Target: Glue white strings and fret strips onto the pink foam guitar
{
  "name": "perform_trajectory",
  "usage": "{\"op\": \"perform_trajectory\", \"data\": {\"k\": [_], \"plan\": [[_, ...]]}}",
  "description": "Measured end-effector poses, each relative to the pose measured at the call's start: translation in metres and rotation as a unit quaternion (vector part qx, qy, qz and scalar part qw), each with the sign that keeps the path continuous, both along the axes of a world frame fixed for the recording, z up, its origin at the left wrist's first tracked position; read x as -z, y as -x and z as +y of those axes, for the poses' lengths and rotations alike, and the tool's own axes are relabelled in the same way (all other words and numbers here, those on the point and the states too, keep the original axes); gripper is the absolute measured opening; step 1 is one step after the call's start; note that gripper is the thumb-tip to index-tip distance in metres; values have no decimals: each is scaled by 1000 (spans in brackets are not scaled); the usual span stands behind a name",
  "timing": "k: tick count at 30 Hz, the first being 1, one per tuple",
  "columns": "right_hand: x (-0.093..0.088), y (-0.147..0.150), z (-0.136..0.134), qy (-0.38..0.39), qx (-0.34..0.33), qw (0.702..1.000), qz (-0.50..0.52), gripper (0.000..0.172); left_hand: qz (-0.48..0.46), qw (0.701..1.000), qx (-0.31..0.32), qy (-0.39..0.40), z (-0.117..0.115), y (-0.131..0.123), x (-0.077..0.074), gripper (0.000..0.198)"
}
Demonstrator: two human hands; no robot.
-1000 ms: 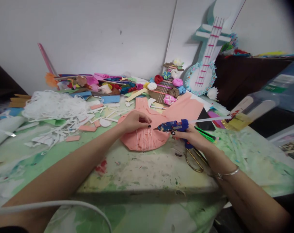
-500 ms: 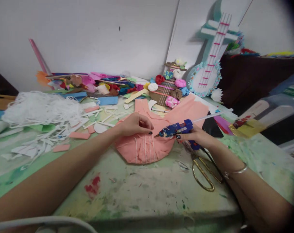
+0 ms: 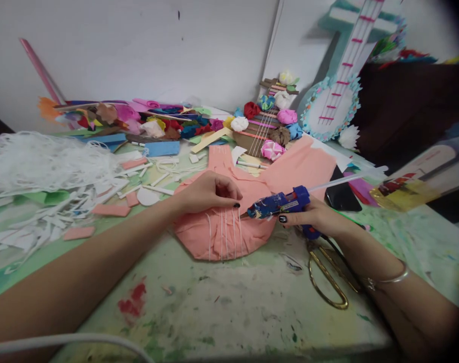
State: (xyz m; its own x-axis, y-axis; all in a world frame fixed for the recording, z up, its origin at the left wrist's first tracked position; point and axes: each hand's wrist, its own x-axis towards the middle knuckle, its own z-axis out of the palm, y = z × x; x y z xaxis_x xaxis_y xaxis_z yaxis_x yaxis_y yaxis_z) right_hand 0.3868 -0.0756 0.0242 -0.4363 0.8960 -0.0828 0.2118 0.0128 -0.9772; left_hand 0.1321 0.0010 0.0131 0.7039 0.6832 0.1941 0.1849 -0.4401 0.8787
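A salmon-pink paper-covered instrument shape [image 3: 191, 237] lies flat on the table, with several white strings [image 3: 235, 232] running down its round body. My left hand [image 3: 210, 191] rests over the upper body, thumb and fingertips pinched at the top of the strings, apparently on one string's end. Gripped in my right hand [image 3: 318, 217] is a blue hot glue gun [image 3: 282, 202], its nozzle pointing left, close to the rightmost string just beside my left fingertips. A clear glue stick [image 3: 350, 177] sticks out of its back. Gold-handled scissors [image 3: 330, 277] lie below my right hand, their blades partly hidden.
White string lies in a heap [image 3: 51, 161] on the left, near paper scraps [image 3: 112, 209]. Crumpled coloured paper [image 3: 138, 118] lines the wall. A flower-covered instrument [image 3: 265, 121] and a teal-and-white one [image 3: 333, 101] stand behind. A black phone [image 3: 343, 194] lies at right.
The glue gun's nozzle has come down slightly onto the instrument's body, nearer the rightmost string. My left hand keeps its pinch in nearly the same place. The camera view has shifted a little.
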Motion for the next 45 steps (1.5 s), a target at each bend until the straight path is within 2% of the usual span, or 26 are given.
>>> {"op": "perform_trajectory", "data": {"k": [8, 15, 25, 35, 45], "plan": [[1, -4, 1, 12, 2, 1000, -25, 30, 7, 1000, 0, 13, 2, -2, -1, 10], [4, -5, 1, 3, 38, 999, -27, 18, 3, 1000, -5, 20, 1, -2, -2, 10], [-4, 1, -2, 9, 13, 999, -38, 20, 8, 1000, -3, 21, 2, -1, -2, 10], [3, -1, 2, -19, 8, 1000, -21, 32, 8, 1000, 6, 13, 3, -1, -1, 9], [5, 0, 3, -24, 26, 999, 2, 33, 29, 999, 2, 26, 3, -2, -6, 9]]}}
